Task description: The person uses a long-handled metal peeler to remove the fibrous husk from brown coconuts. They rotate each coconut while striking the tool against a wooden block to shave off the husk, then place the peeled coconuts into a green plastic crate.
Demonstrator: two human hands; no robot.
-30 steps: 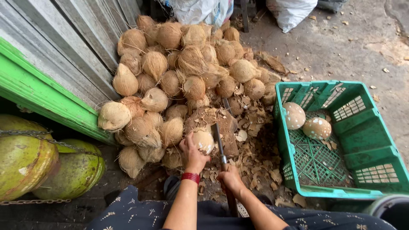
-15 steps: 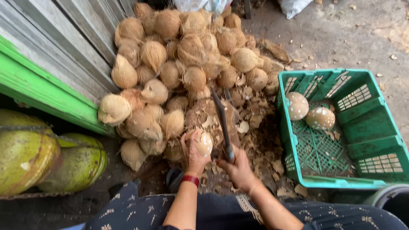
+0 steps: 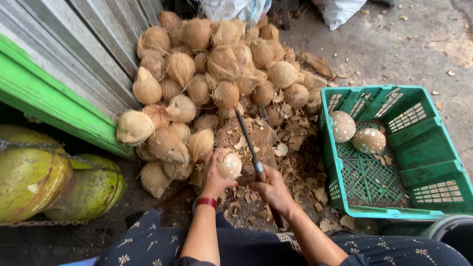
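Observation:
My left hand (image 3: pixel 215 178), with a red band at the wrist, grips a partly peeled pale coconut (image 3: pixel 229 164) over a husk-strewn chopping spot. My right hand (image 3: pixel 270 188) is closed around the handle of a long knife (image 3: pixel 248 140). Its blade points away from me and sits just right of the coconut. In front of both hands rises a big pile of brown husked coconuts (image 3: pixel 217 74).
A green plastic crate (image 3: pixel 438 162) at the right holds two peeled, speckled coconuts (image 3: pixel 342 126). Husk chips (image 3: pixel 300 162) litter the ground between pile and crate. A green ledge (image 3: pixel 44 98) and corrugated wall run along the left, with large green-yellow fruits (image 3: pixel 34 177) below.
The knife has swung up from lying low beside the coconut to pointing away over the chopping spot. My left hand keeps its hold on the coconut, turned slightly.

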